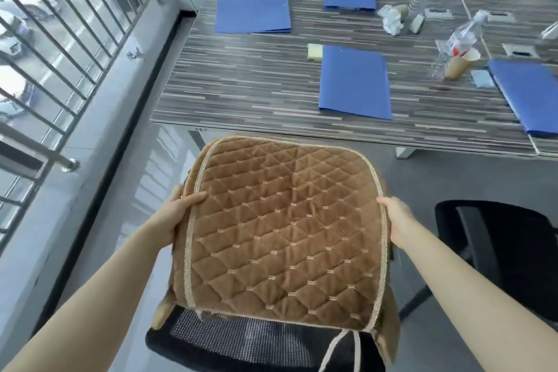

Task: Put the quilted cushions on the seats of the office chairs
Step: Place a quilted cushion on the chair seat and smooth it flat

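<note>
Cushions are being handled as a small stack, and the top brown quilted cushion (283,238) is filling the lower middle of the frame. The left hand (178,211) is closing its grip on the stack's left border, thumb lying on the braided trim, while the right hand (398,220) is clamping the right border, its fingers hidden underneath. Edges of at least one more brown cushion are peeking out below the top one at lower left and lower right.

Judging progress: the stack is hovering over, or perhaps resting against, the black mesh office chair (241,338) at the bottom of the frame; I cannot tell whether it is touching. A second black chair (507,248) at right is showing no cushion on the part in view. So no seat looks finished yet.

The cushion is facing quilted side up, its rounded edge pointing toward the worktop (256,81) at upper centre, its straight edge with dangling tie cords (338,347) pointing toward the bottom of the frame. Its long axis is running roughly bottom to top.
</note>
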{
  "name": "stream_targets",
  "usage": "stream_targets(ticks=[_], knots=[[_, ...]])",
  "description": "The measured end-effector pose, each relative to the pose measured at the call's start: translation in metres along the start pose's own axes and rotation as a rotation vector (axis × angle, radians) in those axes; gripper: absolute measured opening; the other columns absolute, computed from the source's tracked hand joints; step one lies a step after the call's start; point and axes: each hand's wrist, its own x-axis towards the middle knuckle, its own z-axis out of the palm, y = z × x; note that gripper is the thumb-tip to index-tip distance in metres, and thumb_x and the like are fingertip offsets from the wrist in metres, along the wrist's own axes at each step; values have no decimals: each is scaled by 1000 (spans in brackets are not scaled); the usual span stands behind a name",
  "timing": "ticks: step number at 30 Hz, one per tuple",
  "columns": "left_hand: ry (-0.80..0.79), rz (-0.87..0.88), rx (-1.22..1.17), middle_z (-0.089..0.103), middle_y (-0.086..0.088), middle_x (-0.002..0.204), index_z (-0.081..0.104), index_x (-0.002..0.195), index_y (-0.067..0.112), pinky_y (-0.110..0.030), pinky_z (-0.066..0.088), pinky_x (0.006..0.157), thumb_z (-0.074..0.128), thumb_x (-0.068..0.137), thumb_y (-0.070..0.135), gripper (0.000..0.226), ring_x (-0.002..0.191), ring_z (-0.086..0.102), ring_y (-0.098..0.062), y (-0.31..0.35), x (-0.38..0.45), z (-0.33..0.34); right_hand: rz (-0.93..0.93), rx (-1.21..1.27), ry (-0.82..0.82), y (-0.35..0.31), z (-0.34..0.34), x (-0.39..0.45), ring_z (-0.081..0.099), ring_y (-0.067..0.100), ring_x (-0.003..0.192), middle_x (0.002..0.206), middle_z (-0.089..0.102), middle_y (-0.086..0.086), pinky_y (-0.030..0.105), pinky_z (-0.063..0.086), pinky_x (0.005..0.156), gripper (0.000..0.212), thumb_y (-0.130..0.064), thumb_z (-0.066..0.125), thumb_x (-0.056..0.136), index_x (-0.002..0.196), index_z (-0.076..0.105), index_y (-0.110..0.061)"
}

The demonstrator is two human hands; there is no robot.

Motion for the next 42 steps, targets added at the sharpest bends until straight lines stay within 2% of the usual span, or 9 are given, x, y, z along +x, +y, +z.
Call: stream_targets(ticks=[5, 11, 16, 21, 28, 31, 34, 39, 42], knots=[[277, -70, 543, 51, -19, 131, 34, 129, 2, -41, 43, 92, 68, 89, 28, 59, 116, 53, -35, -50, 68, 21, -147, -220, 118, 16, 34, 47, 65, 33, 86, 95, 67, 10, 50, 54, 84, 21, -16, 55, 87, 106, 61, -12], [389, 37, 694, 38, -31, 137, 27, 136, -15, -47, 32, 108, 56, 96, 17, 59, 129, 38, -44, -120, 133, 68, -303, -439, 288, 65, 94, 98, 56, 36, 110, 120, 58, 17, 49, 46, 97, 34, -12, 50, 92, 126, 49, -5], [368, 173, 719, 37, -20, 122, 34, 125, -5, -34, 32, 91, 41, 101, 13, 31, 114, 42, -32, -152, 174, 92, -290, -487, 248, 104, 138, 146, 58, 31, 105, 123, 53, 11, 49, 49, 94, 40, -7, 46, 92, 132, 46, -11], [489, 90, 728, 32, -24, 134, 32, 130, -2, -57, 40, 94, 40, 101, 17, 35, 115, 46, -46, -184, 209, 67, -236, -484, 300, 131, 138, 187, 56, 32, 112, 127, 54, 12, 48, 47, 98, 43, -3, 46, 91, 134, 45, -9], [405, -28, 979, 31, -10, 112, 36, 114, 15, -48, 41, 76, 36, 91, 4, 26, 81, 47, -35, -210, 245, 31, -164, -830, 280, 172, 117, 235, 42, 40, 123, 136, 37, 23, 49, 39, 103, 60, -13, 54, 91, 146, 28, -12], [348, -65, 1140, 38, -15, 122, 46, 115, 9, -50, 42, 83, 44, 94, 17, 23, 97, 50, -43, -225, 263, 29, 37, -1035, 163, 189, 111, 251, 39, 41, 128, 138, 38, 27, 45, 41, 100, 63, -21, 59, 91, 143, 29, -5], [246, -127, 1123, 39, -22, 135, 46, 124, 4, -54, 41, 98, 52, 89, 23, 40, 118, 47, -47, -247, 276, 27, 176, -946, 33, 207, 113, 262, 54, 36, 116, 131, 54, 20, 42, 47, 95, 55, -25, 58, 91, 136, 38, -1], [257, -210, 1041, 44, -24, 137, 38, 136, 2, -53, 38, 103, 62, 86, 38, 67, 125, 45, -44, -257, 291, 29, 143, -985, 87, 223, 124, 267, 47, 36, 125, 130, 56, 19, 42, 31, 109, 58, -39, 56, 92, 132, 43, 1], [286, -208, 1032, 45, -24, 135, 41, 133, 1, -53, 37, 104, 67, 82, 36, 67, 125, 43, -43, -257, 297, 30, 141, -859, 116, 229, 126, 277, 51, 36, 120, 127, 59, 17, 46, 38, 107, 63, -44, 63, 84, 129, 48, -3]])
